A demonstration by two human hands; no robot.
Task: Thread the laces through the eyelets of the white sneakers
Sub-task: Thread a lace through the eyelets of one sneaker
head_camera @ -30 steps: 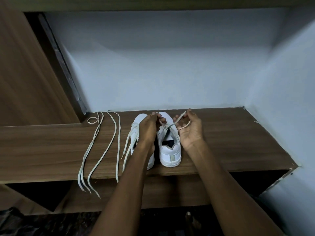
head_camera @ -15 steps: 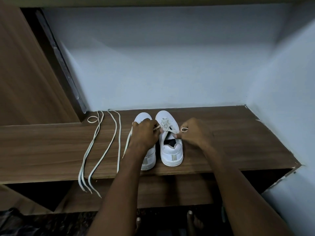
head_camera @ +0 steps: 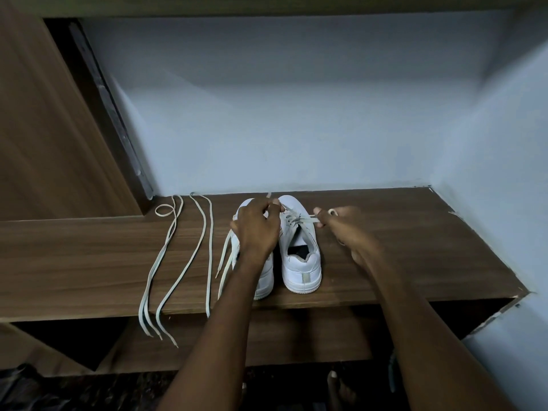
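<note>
Head view: on the bench (head_camera: 415, 238), the lace (head_camera: 299, 216) of the right sneaker (head_camera: 301, 262) is pinched at either end by the left hand (head_camera: 256, 229) and right hand (head_camera: 341, 222), mid-threading; the next eyelet is judged to need a tip fed through

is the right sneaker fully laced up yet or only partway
Only partway. The right sneaker has lace crossings only near the toe; its tongue area is bare. The left hand and right hand pinch the lace ends.
</note>
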